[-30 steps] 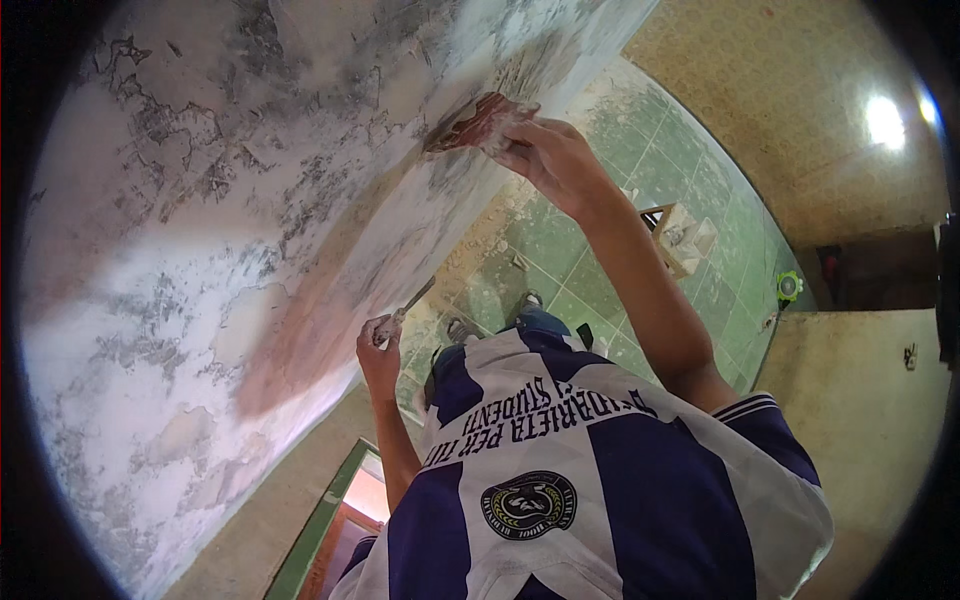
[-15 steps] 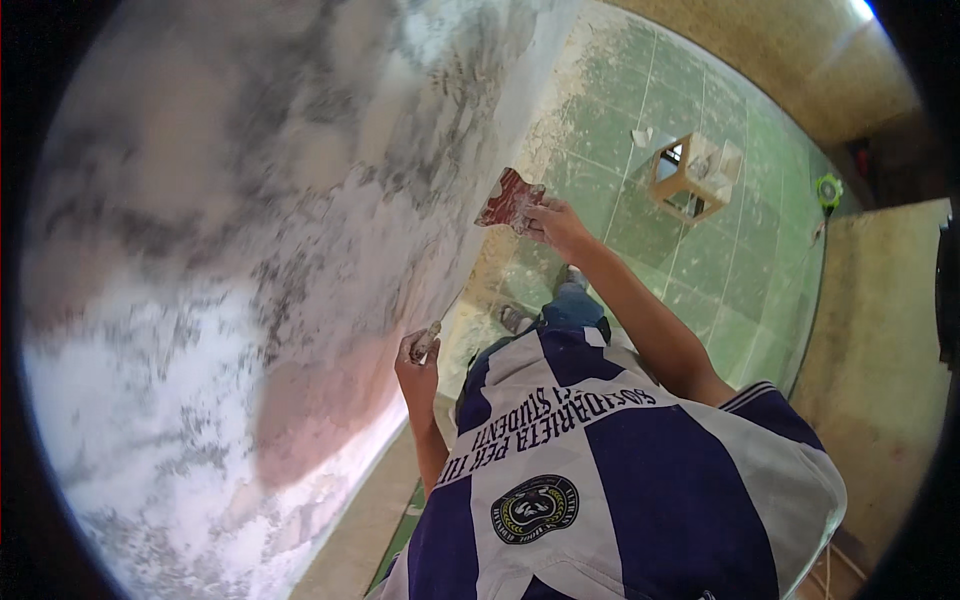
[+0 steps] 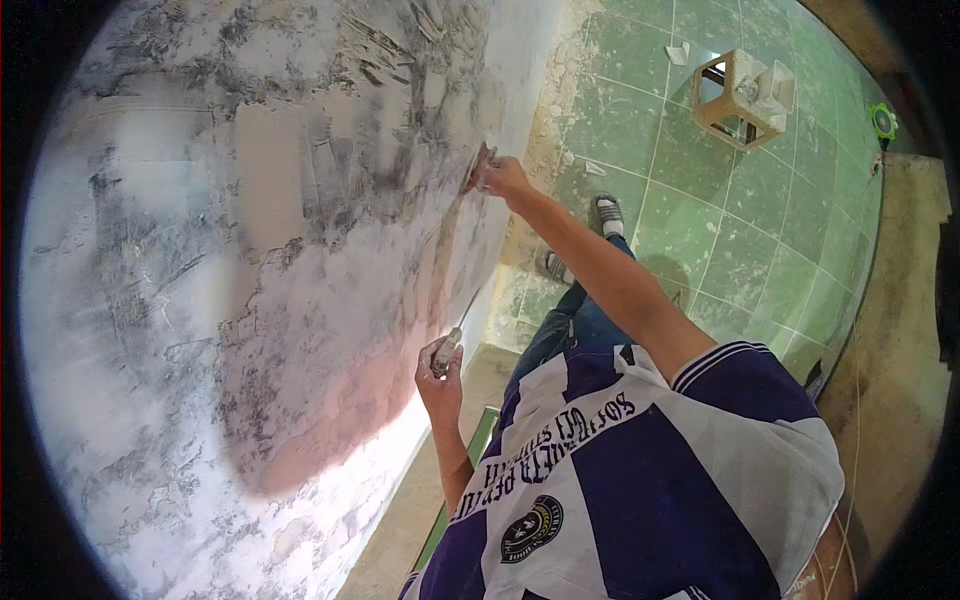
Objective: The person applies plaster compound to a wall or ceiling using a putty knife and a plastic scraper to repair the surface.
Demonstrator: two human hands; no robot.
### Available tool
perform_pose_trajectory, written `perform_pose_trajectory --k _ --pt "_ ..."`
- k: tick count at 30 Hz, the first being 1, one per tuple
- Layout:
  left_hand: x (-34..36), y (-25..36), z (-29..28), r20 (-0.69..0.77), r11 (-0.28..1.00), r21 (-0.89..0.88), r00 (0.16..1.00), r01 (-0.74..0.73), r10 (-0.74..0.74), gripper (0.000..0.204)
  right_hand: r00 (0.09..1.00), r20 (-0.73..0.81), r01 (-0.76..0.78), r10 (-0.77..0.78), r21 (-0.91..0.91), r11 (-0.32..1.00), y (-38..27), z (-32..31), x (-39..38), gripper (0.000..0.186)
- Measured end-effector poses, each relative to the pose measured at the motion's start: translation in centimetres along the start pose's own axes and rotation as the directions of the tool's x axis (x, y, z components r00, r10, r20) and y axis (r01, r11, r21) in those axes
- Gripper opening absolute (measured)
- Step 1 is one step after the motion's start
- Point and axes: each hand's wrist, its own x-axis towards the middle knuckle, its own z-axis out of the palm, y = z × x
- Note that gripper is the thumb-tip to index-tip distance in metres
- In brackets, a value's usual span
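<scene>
My right hand [image 3: 505,180] grips a reddish-brown flat scraper [image 3: 477,168], its blade now seen nearly edge-on against the patchy grey-and-white plastered wall [image 3: 270,180]. Lower down, near the wall, my left hand [image 3: 440,388] is closed round the pale, smeared handle of a putty knife [image 3: 448,352]. Its thin blade shows edge-on, pointing up and away from me. Both hands are dusted with plaster. A brownish streak runs down the wall below the scraper.
A small wooden stool [image 3: 742,100] with whitish material on top stands on the green tiled floor [image 3: 690,215]. Plaster crumbs and white scraps lie along the wall's foot. A bright green round object [image 3: 882,122] is at the far right. My feet stand near the wall.
My right hand has moved left with the scraper and turned it edge-on against the wall; before, its face showed away from the wall. My left hand still holds the putty knife. The view has shifted.
</scene>
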Motion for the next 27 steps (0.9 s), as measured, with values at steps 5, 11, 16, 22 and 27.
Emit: perform_pose_trajectory --k 5,11,16,22,27 --pt "-0.7 -0.4 -0.1 -0.05 0.997 -0.037 0.996 0.068 -0.07 0.026 0.967 -0.053 0.219 -0.25 -0.334 0.917 -6.8 6.1 -4.2 0.017" --pt "0.4 0.6 0.8 -0.037 0.997 -0.07 0.999 0.03 -0.032 0.029 0.937 0.073 0.348 -0.341 -0.121 0.93 -13.6 6.7 -15.3 0.018" --pt "1.8 1.0 0.7 -0.026 1.0 -0.002 1.0 0.002 -0.002 0.036 0.883 0.144 0.461 -0.446 -0.091 0.883 -11.9 2.2 -18.3 0.017" --pt "1.5 1.1 0.7 -0.041 0.998 0.062 0.999 0.027 -0.025 0.026 0.969 -0.121 0.191 -0.215 -0.183 0.964 -7.2 -0.3 -7.8 0.02" --pt "1.1 1.3 0.5 -0.052 0.999 0.029 0.998 0.033 -0.032 0.026 0.944 -0.156 0.26 -0.292 -0.197 0.945 -12.3 4.1 -4.7 0.022"
